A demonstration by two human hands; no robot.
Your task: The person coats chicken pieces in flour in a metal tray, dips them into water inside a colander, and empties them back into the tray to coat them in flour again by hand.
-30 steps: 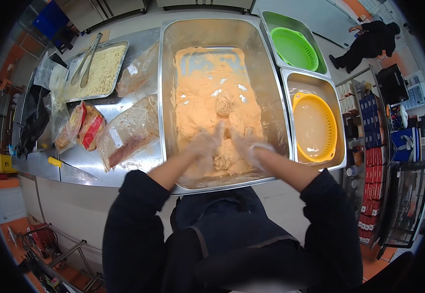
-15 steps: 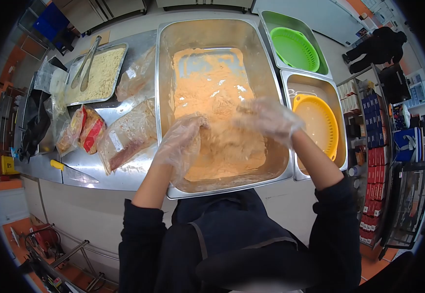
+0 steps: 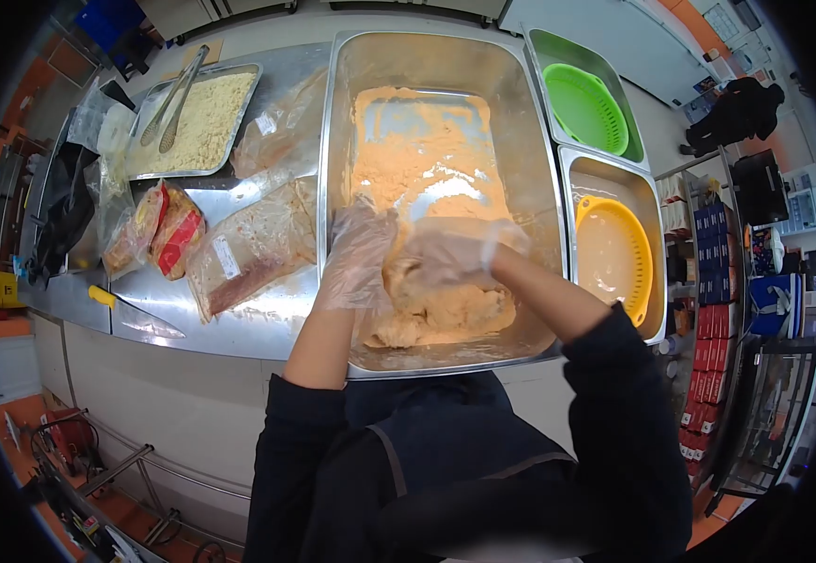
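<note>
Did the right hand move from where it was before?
Yes, the right hand moved left, away from the right wall of the big metal pan.

Orange-and-white walls; pale floor; stocked shelving at right; metal-fronted cabinets beyond the table.

Ahead of my left fingers and right fingers, I have open room above the thin powder. The pan's left wall stands just beside the left fingers. Rightward, my forearm crosses toward the right wall; bodyward, the heap obstructs a low pass.
</note>
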